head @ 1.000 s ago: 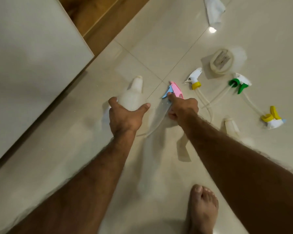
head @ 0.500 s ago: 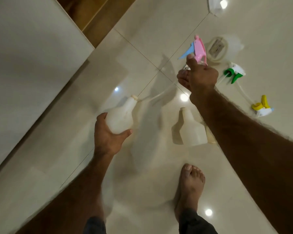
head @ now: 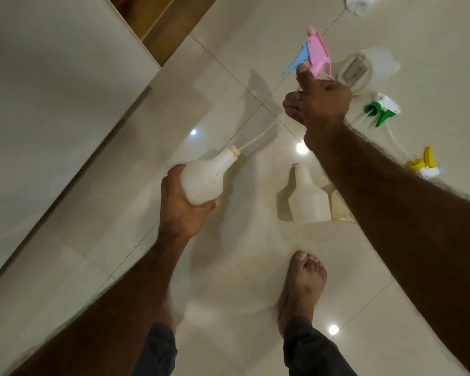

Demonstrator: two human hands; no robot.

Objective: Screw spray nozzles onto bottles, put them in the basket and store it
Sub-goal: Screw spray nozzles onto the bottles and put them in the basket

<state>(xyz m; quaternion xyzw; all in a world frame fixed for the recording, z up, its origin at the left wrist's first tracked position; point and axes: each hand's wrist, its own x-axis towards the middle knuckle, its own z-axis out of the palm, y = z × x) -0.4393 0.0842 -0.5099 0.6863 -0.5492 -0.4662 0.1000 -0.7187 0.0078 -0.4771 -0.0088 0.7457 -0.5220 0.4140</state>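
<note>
Left hand (head: 183,210) grips the tilted bottle (head: 204,180), neck toward the right hand (head: 320,104), whose fingers hold the pink nozzle (head: 316,54), dip tube (head: 258,138) entering the neck.

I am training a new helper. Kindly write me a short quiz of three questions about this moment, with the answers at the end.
1. True or false: the pink nozzle is already screwed onto the white bottle in the left hand.
2. What does the right hand grip? A) a cloth B) the pink nozzle C) a basket
3. How many loose nozzles are visible lying on the floor?
Key: 1 false, only its tube reaches the bottle's mouth. 2 B. 3 two: the green nozzle and the yellow nozzle.
</note>
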